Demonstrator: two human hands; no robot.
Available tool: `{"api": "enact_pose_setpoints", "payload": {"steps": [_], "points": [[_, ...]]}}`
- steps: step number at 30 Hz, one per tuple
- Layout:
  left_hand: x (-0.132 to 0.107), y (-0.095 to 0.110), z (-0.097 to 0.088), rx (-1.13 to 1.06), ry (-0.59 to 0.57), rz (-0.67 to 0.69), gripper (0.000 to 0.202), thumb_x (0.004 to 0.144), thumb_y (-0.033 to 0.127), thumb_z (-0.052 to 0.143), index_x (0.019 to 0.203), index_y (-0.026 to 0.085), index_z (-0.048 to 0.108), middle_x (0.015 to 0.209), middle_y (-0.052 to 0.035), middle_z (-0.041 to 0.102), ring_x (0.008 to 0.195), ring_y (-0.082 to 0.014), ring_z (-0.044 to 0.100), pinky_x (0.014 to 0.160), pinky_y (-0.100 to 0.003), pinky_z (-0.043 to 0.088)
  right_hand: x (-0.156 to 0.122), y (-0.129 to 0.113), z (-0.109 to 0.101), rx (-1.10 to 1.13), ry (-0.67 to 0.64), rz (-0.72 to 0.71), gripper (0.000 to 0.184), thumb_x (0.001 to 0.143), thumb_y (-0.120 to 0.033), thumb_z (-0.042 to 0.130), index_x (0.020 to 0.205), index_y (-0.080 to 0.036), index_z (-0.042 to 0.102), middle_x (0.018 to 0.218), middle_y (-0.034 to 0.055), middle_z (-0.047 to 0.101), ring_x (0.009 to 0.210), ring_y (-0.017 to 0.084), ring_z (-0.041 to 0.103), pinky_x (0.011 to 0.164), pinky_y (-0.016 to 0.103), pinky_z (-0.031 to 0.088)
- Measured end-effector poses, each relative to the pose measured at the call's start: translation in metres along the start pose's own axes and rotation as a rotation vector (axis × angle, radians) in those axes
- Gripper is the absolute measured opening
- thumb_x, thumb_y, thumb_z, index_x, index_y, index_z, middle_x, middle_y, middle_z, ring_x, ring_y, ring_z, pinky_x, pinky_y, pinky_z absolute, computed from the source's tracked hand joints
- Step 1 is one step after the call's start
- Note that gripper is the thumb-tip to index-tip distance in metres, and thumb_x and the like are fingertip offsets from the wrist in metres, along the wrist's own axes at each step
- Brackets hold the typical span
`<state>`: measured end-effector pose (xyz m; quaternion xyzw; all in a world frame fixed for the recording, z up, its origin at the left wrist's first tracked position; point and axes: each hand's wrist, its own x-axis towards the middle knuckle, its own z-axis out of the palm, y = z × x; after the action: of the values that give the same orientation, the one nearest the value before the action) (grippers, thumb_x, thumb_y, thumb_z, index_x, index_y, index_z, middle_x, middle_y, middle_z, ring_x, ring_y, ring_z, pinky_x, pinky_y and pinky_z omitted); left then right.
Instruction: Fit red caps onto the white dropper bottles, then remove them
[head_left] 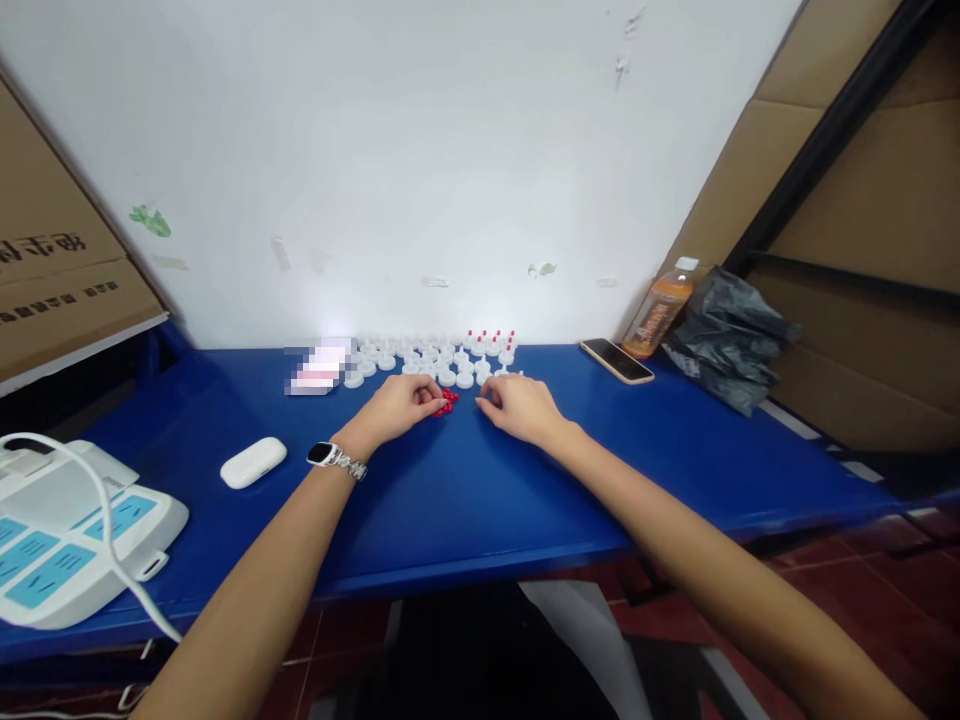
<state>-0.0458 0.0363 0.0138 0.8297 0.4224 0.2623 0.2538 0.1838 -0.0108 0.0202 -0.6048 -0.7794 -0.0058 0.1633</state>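
A small pile of red tip caps (448,398) lies on the blue table, with the fingertips of my left hand (409,405) pinched together at its left side, on a red cap. My right hand (521,405) is curled with thumb and forefinger drawn close, just right of the pile and in front of the white lids. Anything between its fingers is too small or hidden to make out. Several white nozzle lids (465,380) stand in rows behind both hands. At the back right, several of these lids carry red caps (497,336) on their nozzles.
A phone (617,361), an orange drink bottle (660,310) and a black plastic bag (731,335) are at the right. On the left lie a white earphone case (253,462) and a power strip (97,540) with a cable. A white wall (420,180) bounds the table's back.
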Motion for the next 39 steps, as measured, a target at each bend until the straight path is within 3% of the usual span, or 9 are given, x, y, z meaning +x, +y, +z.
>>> {"api": "enact_pose_setpoints", "payload": {"steps": [8, 12, 18, 23, 30, 34, 39], "points": [[0.0, -0.006, -0.004, 0.07, 0.089, -0.012, 0.038, 0.088, 0.052, 0.056, 0.083, 0.018, 0.072, 0.07, -0.0046, 0.068, 0.063, -0.0182, 0.058, 0.06, -0.029, 0.039, -0.001, -0.004, 0.005, 0.117, -0.07, -0.108, 0.011, 0.087, -0.016, 0.056, 0.086, -0.02, 0.066, 0.091, 0.0058, 0.071, 0.081, 0.017, 0.064, 0.066, 0.026, 0.039], [0.0, -0.01, -0.006, 0.083, 0.115, -0.004, 0.039, 0.09, 0.052, 0.053, 0.08, 0.018, 0.07, 0.071, -0.0045, 0.069, 0.065, -0.0184, 0.058, 0.063, -0.03, 0.04, 0.0, 0.004, 0.004, 0.263, -0.059, -0.076, 0.013, 0.085, -0.018, 0.061, 0.097, -0.02, 0.065, 0.086, 0.0017, 0.072, 0.076, 0.015, 0.063, 0.065, 0.024, 0.04], [0.001, -0.004, 0.0, 0.075, 0.072, -0.007, 0.04, 0.091, 0.052, 0.052, 0.081, 0.018, 0.07, 0.072, -0.0041, 0.068, 0.066, -0.0183, 0.058, 0.063, -0.029, 0.04, -0.013, 0.015, 0.0, 0.164, 0.012, 0.013, 0.024, 0.089, -0.026, 0.061, 0.112, -0.021, 0.065, 0.091, 0.0028, 0.072, 0.079, 0.016, 0.064, 0.065, 0.025, 0.04], [0.002, -0.005, 0.003, 0.09, 0.059, 0.012, 0.04, 0.092, 0.052, 0.05, 0.084, 0.018, 0.07, 0.071, -0.0029, 0.068, 0.066, -0.0176, 0.058, 0.064, -0.029, 0.039, -0.008, 0.001, 0.005, 0.125, -0.007, -0.047, 0.02, 0.092, -0.036, 0.061, 0.103, -0.021, 0.069, 0.095, 0.0046, 0.072, 0.085, 0.018, 0.065, 0.066, 0.026, 0.04], [0.001, -0.014, -0.004, 0.06, 0.132, -0.007, 0.039, 0.091, 0.052, 0.052, 0.08, 0.018, 0.067, 0.07, -0.0022, 0.067, 0.065, -0.0169, 0.057, 0.063, -0.028, 0.04, 0.012, -0.018, 0.022, 0.151, 0.02, -0.133, 0.01, 0.091, -0.023, 0.061, 0.091, -0.021, 0.07, 0.097, 0.0052, 0.071, 0.086, 0.018, 0.065, 0.071, 0.027, 0.042], [0.001, -0.013, -0.004, 0.075, 0.131, 0.001, 0.038, 0.091, 0.05, 0.052, 0.078, 0.017, 0.067, 0.068, -0.002, 0.067, 0.065, -0.0169, 0.057, 0.063, -0.028, 0.04, 0.012, -0.017, 0.024, 0.223, 0.078, -0.135, 0.01, 0.089, -0.022, 0.064, 0.095, -0.021, 0.071, 0.1, 0.0049, 0.073, 0.089, 0.018, 0.065, 0.074, 0.027, 0.043], [0.001, -0.008, 0.0, 0.085, 0.111, 0.011, 0.037, 0.093, 0.048, 0.05, 0.084, 0.018, 0.07, 0.07, -0.0019, 0.068, 0.064, -0.017, 0.058, 0.062, -0.028, 0.04, 0.013, -0.002, 0.01, 0.233, 0.137, -0.067, 0.013, 0.09, -0.025, 0.06, 0.096, -0.023, 0.071, 0.094, 0.0024, 0.074, 0.078, 0.016, 0.065, 0.069, 0.027, 0.042]]}}
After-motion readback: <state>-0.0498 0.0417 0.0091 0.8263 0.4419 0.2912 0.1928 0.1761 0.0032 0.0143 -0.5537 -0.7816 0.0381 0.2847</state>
